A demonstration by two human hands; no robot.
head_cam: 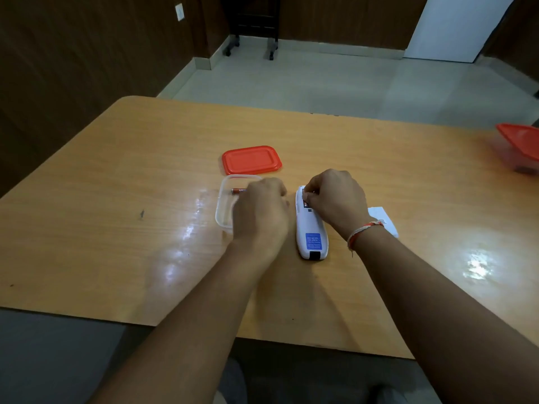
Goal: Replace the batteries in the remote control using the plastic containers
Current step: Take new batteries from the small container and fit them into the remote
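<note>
A white remote control lies face down mid-table, its battery bay open at the far end. My right hand curls over that bay and its fingertips pinch a battery there. Left of the remote stands an open clear plastic container with a red battery inside. My left hand hovers over the container with curled fingers, and whether it holds anything is hidden. The container's orange lid lies just behind it.
A second container with an orange lid sits at the table's right edge. A white piece, perhaps the remote's battery cover, lies right of my right wrist. The wooden table ends close to my body.
</note>
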